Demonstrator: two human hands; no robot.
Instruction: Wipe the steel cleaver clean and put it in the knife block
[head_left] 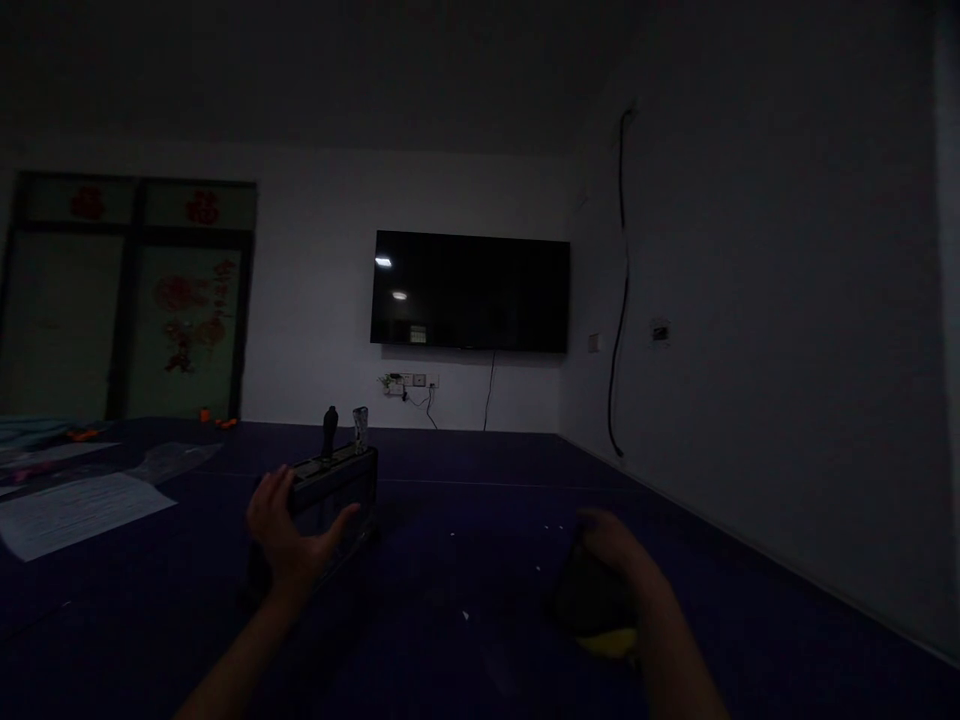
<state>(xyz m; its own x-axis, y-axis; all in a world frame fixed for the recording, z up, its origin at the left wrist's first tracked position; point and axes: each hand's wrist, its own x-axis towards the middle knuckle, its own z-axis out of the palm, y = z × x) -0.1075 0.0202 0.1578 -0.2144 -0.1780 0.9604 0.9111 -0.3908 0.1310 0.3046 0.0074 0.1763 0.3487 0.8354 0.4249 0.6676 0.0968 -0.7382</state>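
A dark box-shaped case (337,500) stands on the dark blue surface left of the middle. Out of its top stick a black-handled tool (330,430), perhaps a screwdriver, and a pale patterned piece (361,428). My left hand (289,535) is at the near end of the case, thumb spread away from the fingers; whether it presses on the case is hard to see. On the right, my right hand (611,545) has its fingers closed over the top of a dark object with a yellow lower part (609,642). Its kind is lost in the dim light.
Small white scraps (465,615) dot the blue surface (450,520). Printed paper (82,512) and clear plastic (176,460) lie at the left, with small orange things (227,424) farther back. A wall (787,400) borders the right side; a television (470,290) hangs on the far wall.
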